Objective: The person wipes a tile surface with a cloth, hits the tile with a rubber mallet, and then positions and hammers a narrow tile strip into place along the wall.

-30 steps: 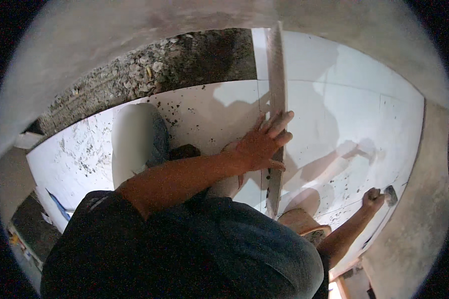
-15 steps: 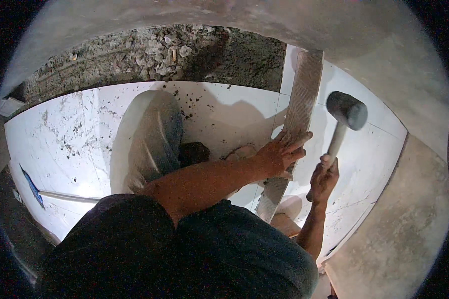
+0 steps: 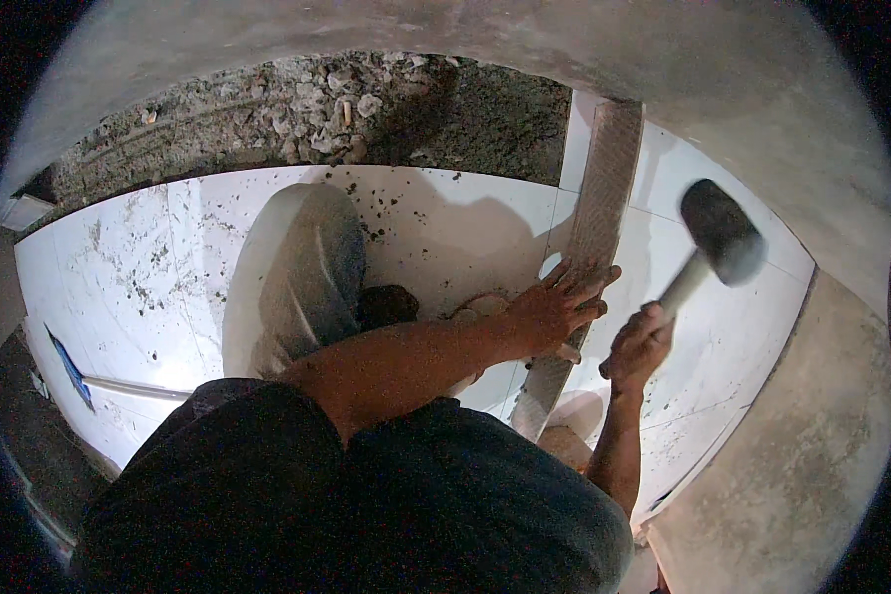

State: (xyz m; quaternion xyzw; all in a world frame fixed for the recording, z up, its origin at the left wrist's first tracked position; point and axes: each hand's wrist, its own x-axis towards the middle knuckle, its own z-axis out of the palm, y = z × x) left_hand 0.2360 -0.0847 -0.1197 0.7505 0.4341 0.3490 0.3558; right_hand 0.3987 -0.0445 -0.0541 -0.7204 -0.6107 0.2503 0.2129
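Note:
My left hand (image 3: 562, 309) lies across a long grey-brown straight bar (image 3: 604, 178), its fingers spread over the surface. The bar rests lengthwise on the white floor tiles (image 3: 698, 327), from near the far wall back toward my legs. To the right of it, my right hand (image 3: 640, 346) is closed around the pale handle of a rubber mallet (image 3: 721, 234). The mallet's dark, grey-ended head is tilted up to the right, slightly blurred and apart from the bar.
Beyond the tiles runs a strip of rough rubble and mortar (image 3: 317, 119) along the curved wall (image 3: 445, 30). Dark crumbs dot the tiles. At the left lies a blue-headed tool with a pale handle (image 3: 134, 387). Bare concrete (image 3: 792, 436) borders the right side.
The mallet head has swung to the right and slightly nearer, its handle tilting more. My left hand stays on the bar, with little movement.

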